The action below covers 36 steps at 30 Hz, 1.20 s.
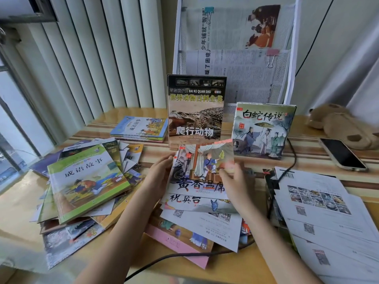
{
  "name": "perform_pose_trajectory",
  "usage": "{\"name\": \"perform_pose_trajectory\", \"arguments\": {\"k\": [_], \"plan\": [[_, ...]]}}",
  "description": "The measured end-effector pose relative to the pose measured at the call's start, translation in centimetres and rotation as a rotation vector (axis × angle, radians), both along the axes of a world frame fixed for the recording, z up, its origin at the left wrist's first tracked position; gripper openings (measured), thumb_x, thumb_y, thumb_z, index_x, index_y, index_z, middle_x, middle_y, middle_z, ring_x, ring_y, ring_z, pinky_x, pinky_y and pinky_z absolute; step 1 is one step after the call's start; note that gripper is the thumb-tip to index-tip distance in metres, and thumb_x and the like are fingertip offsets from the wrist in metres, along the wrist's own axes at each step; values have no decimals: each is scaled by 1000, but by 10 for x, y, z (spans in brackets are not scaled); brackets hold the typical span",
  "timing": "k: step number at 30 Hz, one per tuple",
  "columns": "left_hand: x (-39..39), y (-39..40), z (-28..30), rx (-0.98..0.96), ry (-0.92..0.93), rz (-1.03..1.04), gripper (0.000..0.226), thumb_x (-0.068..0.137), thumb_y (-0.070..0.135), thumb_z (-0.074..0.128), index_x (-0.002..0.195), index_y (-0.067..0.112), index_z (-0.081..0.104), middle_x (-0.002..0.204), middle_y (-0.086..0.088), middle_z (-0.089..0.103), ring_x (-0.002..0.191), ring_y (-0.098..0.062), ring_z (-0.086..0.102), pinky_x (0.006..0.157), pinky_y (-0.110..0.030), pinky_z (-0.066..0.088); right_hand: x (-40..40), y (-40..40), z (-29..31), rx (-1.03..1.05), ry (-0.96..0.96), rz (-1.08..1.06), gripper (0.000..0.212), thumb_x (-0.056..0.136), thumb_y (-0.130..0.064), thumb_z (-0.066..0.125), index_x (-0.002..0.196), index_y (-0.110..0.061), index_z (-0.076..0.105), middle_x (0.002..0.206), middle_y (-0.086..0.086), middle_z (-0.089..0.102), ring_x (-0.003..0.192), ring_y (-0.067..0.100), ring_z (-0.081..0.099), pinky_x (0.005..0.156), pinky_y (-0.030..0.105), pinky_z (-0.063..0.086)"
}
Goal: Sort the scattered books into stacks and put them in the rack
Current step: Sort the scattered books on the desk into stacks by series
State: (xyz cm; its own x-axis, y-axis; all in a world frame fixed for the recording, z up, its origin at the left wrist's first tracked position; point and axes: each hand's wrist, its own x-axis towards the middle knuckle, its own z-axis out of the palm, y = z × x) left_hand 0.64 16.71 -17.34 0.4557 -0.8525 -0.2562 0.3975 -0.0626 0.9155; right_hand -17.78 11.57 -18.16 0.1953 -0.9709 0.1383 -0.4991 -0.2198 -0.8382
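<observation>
Up front, both hands hold one picture book (202, 171) over the desk (20, 201): left hand (159, 175) on its left edge, right hand (232, 181) pinching its right. Behind, the white mesh rack (287, 64) holds clipped newspapers (235, 64); two book stacks (195, 111) stand before it.

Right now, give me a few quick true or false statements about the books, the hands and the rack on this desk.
1. Both hands hold the picture book, left hand and right hand. True.
2. The crocodile book lies flat. False: it stands upright.
3. The phone lies at the desk's right side. True.
4. The white rack holds only books. False: it holds clipped newspapers.
</observation>
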Motion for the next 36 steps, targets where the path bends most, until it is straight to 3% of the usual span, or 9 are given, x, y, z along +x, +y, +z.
{"name": "perform_pose_trajectory", "arguments": {"k": [5, 9, 17, 20, 24, 28, 31, 34, 36], "plan": [[13, 7, -3, -175, -568, -26, 58, 93, -10, 34, 139, 25, 44, 144, -3, 46, 126, -11, 48, 95, -17, 44, -6, -4, 30, -136, -235, 28, 26, 93, -33, 50, 93, -8, 47, 79, 16, 51, 71, 21, 46, 67, 44, 41], [23, 4, -1, -277, -1210, -138, 95, 75, -27, 38, 145, 35, 18, 158, 4, 12, 146, -8, 4, 116, -31, 20, -12, -24, 52, -16, -345, 51, 24, 96, -17, 48, 110, 3, 47, 110, 25, 55, 101, 39, 53, 75, 41, 43], [8, 13, 30, -167, -40, -302, 39, 93, 40, 43, 103, 14, 71, 90, -8, 74, 74, -18, 71, 58, -25, 57, -9, -18, 53, 155, -493, 243, 44, 95, -20, 52, 137, -14, 39, 125, -8, 46, 110, 7, 46, 97, 21, 31], [5, 12, 32, -70, -83, -257, 18, 92, 20, 54, 98, 3, 59, 73, -9, 73, 61, -20, 71, 51, -27, 56, 1, -14, 43, 268, -409, 372, 44, 93, -32, 55, 133, -18, 44, 136, 2, 51, 121, 14, 50, 105, 33, 36], [39, 19, 28, -32, -62, -21, 17, 89, 4, 58, 102, 0, 47, 56, -5, 68, 44, -15, 64, 40, -21, 51, -12, -22, 51, 90, -188, 443, 28, 101, -10, 36, 116, -25, 55, 119, -3, 58, 111, 15, 56, 79, 8, 44], [63, 35, 18, 25, -133, 78, 16, 90, 7, 59, 98, 1, 47, 46, -1, 62, 33, -11, 56, 33, -15, 41, -40, -34, 55, 20, 717, 667, 95, 84, 17, 37, 141, -55, 15, 155, -20, 1, 146, 17, 7, 104, 42, 37], [67, 35, 10, 21, -111, 149, 14, 88, 11, 63, 86, 5, 51, 54, -5, 62, 37, -13, 58, 37, -19, 46, -49, -22, 59, 94, 995, 749, 101, 82, 12, 43, 142, -55, -3, 154, -17, -18, 142, 16, -22, 108, 41, 30], [71, 29, 6, -91, -85, 250, 11, 88, 13, 63, 90, 6, 56, 57, -5, 65, 45, -17, 62, 46, -27, 55, -56, -14, 58, 150, 933, 748, 98, 84, 8, 47, 140, -59, 2, 155, -20, -12, 146, 19, 6, 71, 22, 51], [71, 26, 7, -112, -57, 244, 8, 90, 14, 61, 91, 7, 55, 58, -4, 66, 46, -16, 63, 46, -27, 56, -60, -13, 57, 122, 839, 736, 86, 88, -2, 54, 137, -61, 14, 155, -21, 4, 136, 20, 34, 75, 26, 50]]}}
